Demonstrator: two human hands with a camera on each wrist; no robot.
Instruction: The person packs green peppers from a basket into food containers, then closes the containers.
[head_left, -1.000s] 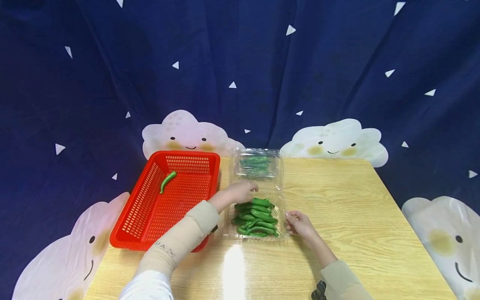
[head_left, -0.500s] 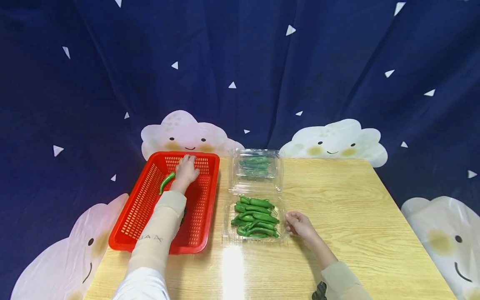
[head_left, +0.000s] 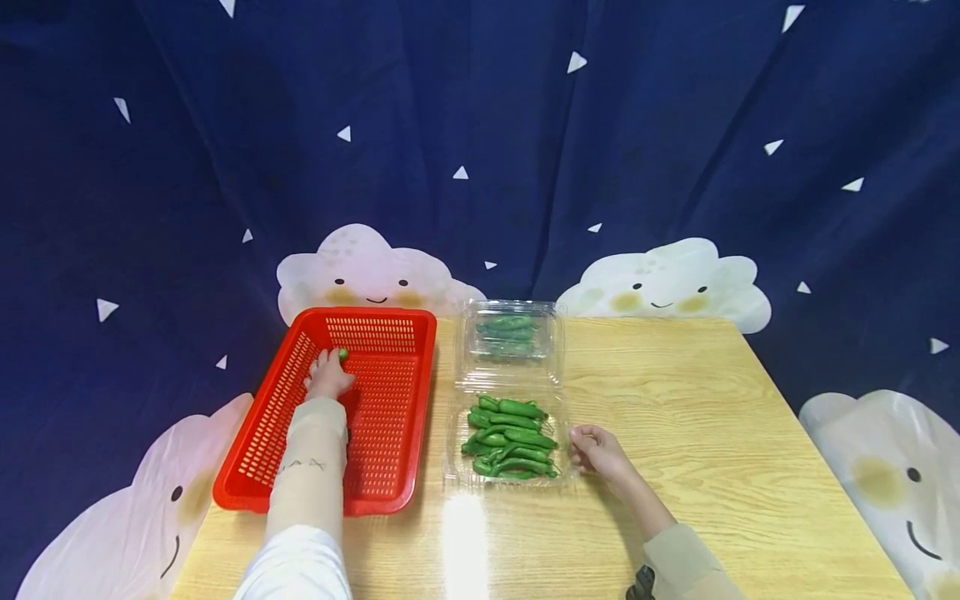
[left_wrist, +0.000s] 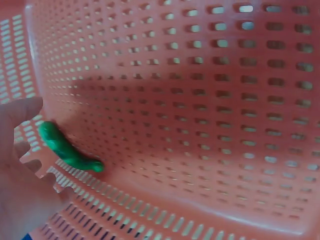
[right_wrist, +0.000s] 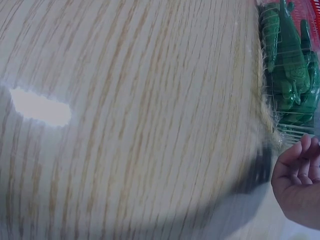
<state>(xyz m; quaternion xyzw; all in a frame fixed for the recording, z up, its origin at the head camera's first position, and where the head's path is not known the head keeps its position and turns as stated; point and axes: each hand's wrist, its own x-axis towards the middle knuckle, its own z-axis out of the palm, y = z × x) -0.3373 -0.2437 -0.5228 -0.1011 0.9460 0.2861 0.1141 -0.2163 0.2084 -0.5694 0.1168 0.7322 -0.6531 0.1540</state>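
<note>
In the head view my left hand is inside the red basket, fingers spread over a green chili pepper that it mostly covers. The left wrist view shows that pepper lying curved along the basket wall, close to the fingertips, with nothing in the hand. A clear plastic clamshell box lies with its lid folded back, several green peppers stacked in its near half. At its right rim, my right hand has bent fingers and holds the edge with the fingertips.
Several more green peppers show through the clear lid at the back of the box. A wooden table extends to the right, and a dark blue curtain hangs behind it.
My left hand has moved from over the box into the basket, then down and left onto the pepper there. My right hand stays at the rim of the box.
</note>
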